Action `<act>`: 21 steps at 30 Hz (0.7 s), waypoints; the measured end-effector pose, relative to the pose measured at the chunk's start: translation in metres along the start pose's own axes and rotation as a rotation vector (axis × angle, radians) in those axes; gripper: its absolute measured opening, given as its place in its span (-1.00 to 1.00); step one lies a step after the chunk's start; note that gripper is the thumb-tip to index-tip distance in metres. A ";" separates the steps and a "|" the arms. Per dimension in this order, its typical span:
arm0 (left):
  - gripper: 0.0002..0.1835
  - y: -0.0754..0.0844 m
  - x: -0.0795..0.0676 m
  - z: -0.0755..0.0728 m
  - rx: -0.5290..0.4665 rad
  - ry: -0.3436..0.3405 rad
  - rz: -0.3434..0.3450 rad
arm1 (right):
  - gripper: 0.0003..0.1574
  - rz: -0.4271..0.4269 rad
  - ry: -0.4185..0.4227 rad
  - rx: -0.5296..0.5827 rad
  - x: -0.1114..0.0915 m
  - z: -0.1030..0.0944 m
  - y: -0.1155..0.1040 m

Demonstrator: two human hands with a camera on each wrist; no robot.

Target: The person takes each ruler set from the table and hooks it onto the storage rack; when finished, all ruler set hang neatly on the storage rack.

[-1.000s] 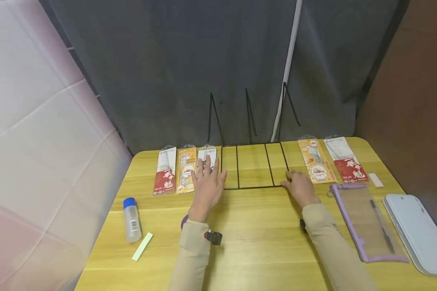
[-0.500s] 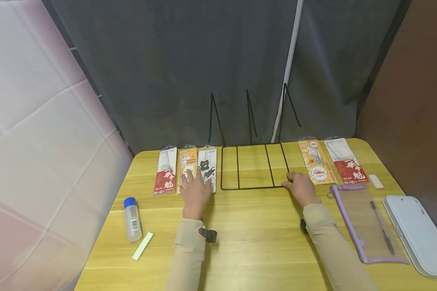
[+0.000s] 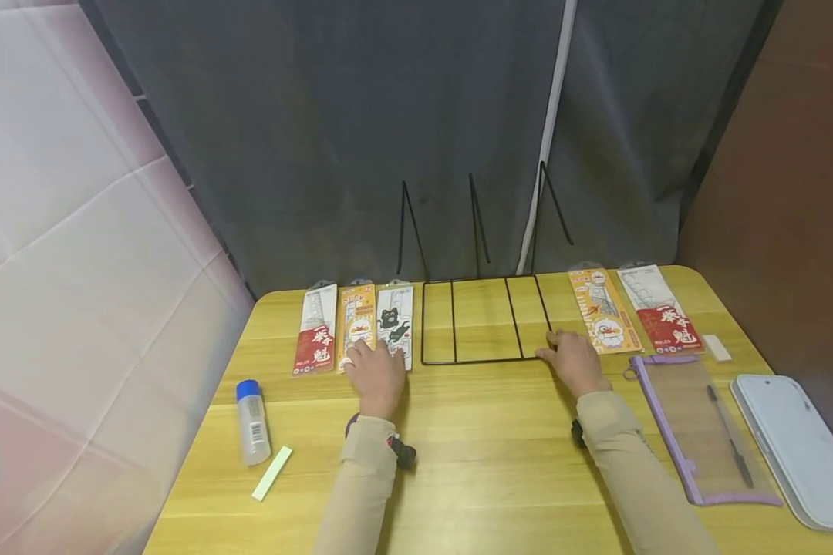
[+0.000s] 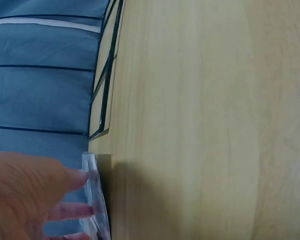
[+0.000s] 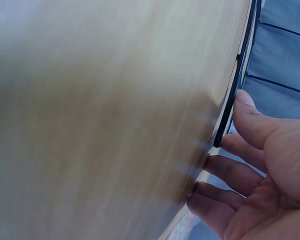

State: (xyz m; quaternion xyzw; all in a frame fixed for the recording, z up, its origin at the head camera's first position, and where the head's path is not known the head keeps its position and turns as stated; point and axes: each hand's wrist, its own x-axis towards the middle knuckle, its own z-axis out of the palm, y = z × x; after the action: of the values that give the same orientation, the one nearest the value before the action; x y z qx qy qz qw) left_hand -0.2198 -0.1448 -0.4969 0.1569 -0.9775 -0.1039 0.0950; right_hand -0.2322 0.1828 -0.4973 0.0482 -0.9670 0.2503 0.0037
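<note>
In the head view, my left hand (image 3: pixel 376 378) rests over the lower ends of the yellow duck ruler pack (image 3: pixel 356 312) and the white cat ruler pack (image 3: pixel 394 308). Its thumb and fingertips touch the clear edge of a pack (image 4: pixel 96 190) in the left wrist view. My right hand (image 3: pixel 575 361) is at the front right corner of a black wire rack (image 3: pixel 479 360), which lies on the table with three upright loops at its back. The right wrist view has that thumb against the rack's wire (image 5: pixel 235 95) and the fingers curled beyond its corner.
Left of my left hand lie a red-and-white ruler pack (image 3: pixel 315 327), a blue-capped bottle (image 3: pixel 253 424) and a pale green strip (image 3: pixel 272 473). To the right are two more packs (image 3: pixel 605 312), an eraser (image 3: pixel 717 348), a purple-edged mesh pouch (image 3: pixel 694 432) with a pen, and a white case (image 3: pixel 801 447).
My left hand has moved from over the cat pack, beside the rack, back toward me and slightly left, uncovering the cat picture; its fingers are more bent. My right hand stays at the rack's corner.
</note>
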 end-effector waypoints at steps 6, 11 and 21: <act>-0.42 0.001 0.004 0.006 0.001 0.007 -0.042 | -0.33 0.000 0.000 0.003 0.001 0.000 0.000; -0.33 0.000 0.006 0.009 0.045 -0.007 -0.088 | -0.32 0.007 -0.003 0.005 0.001 0.001 0.000; -0.21 -0.003 0.006 0.008 0.088 0.011 -0.104 | -0.33 0.004 0.021 -0.004 0.002 0.002 0.001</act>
State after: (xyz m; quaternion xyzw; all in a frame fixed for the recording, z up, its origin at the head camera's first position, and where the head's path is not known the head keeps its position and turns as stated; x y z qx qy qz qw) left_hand -0.2264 -0.1478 -0.5040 0.2121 -0.9712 -0.0645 0.0878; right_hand -0.2338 0.1822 -0.4998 0.0436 -0.9675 0.2487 0.0135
